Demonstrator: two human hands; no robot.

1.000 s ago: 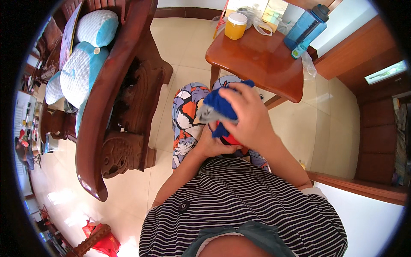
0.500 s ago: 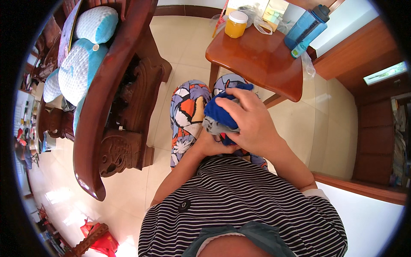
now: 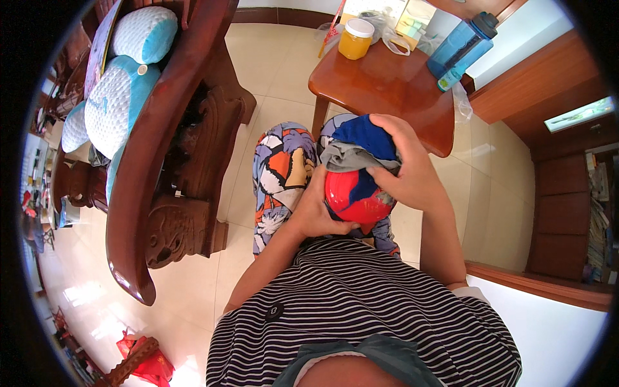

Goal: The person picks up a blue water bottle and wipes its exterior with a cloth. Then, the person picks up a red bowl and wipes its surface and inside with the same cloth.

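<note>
My left hand [image 3: 313, 208] is wrapped round the lower left side of a glossy red rounded object [image 3: 369, 211], held above my lap. Its exact kind cannot be made out, as cloth and fingers hide much of it. In my right hand [image 3: 409, 173] is a bunched blue and grey cloth [image 3: 351, 157], gripped between thumb and fingers. The cloth lies over the far side of the red object, and a blue fold hangs down across its face.
Ahead stands a brown wooden stool [image 3: 380, 93], bearing a yellow jar with a white lid [image 3: 356, 40], a blue bottle [image 3: 461, 48] and plastic bags. A carved wooden armchair [image 3: 187, 129] with white and blue cushions [image 3: 119, 106] is at the left. A red bag [image 3: 151, 367] lies behind it.
My right hand has shifted away and slightly right, pulling the cloth back from the near side. The red object, mostly covered before, now shows between my hands.
</note>
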